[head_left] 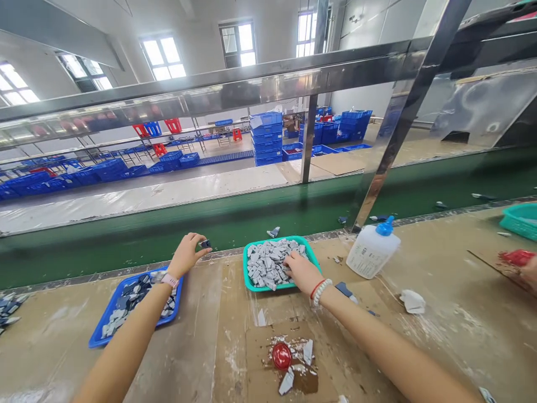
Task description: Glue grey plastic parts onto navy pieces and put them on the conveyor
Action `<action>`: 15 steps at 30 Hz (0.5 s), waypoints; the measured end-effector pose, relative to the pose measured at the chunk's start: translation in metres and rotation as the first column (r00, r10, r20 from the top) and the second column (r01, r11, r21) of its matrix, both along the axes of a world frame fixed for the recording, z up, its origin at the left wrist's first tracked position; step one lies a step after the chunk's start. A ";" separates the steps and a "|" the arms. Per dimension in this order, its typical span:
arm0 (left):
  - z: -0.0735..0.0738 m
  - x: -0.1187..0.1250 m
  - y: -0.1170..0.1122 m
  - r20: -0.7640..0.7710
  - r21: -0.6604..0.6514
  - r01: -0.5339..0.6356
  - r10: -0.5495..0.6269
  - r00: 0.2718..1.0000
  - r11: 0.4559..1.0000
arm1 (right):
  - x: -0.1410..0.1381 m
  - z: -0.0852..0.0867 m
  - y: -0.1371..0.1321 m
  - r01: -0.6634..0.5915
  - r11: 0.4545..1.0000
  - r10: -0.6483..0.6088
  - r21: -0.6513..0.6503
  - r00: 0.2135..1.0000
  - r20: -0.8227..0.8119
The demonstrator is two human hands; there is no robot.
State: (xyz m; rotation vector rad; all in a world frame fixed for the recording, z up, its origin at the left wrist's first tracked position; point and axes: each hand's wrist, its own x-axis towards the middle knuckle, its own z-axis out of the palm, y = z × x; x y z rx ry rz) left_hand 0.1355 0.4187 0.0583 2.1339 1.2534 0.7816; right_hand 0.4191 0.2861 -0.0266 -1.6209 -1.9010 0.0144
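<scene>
My left hand [187, 254] is stretched forward at the bench's far edge, its fingers pinched on a small dark piece [205, 244] beside the green conveyor belt [235, 221]. Below that arm lies a blue tray [109, 322] of grey and dark pieces. My right hand [302, 272] rests in a teal tray [250, 282] full of small grey pieces [268, 264], fingers curled down among them. What they grip, if anything, is hidden.
A white squeeze bottle [371, 250] with a blue cap stands right of the teal tray. A cardboard square [262, 350] near me holds a red cap [281, 356] and white residue. Another person's hand [529, 271] shows far right near a second teal tray [520, 221]. Loose pieces lie on the belt.
</scene>
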 end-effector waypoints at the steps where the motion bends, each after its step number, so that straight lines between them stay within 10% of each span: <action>1: 0.001 -0.005 -0.011 0.053 -0.018 0.002 -0.001 0.999 1.000 | 0.000 0.004 0.000 -0.010 1.000 0.009 -0.018 1.000 -0.005; 7: -0.019 -0.033 -0.120 0.389 -0.200 0.103 -0.018 0.921 0.974 | 0.005 0.032 -0.018 -0.033 0.994 0.024 -0.103 0.996 -0.086; 15: -0.086 -0.019 -0.235 0.603 -0.563 0.213 0.222 0.766 0.798 | -0.023 0.028 -0.138 -0.045 0.963 -0.014 -0.267 0.976 -0.217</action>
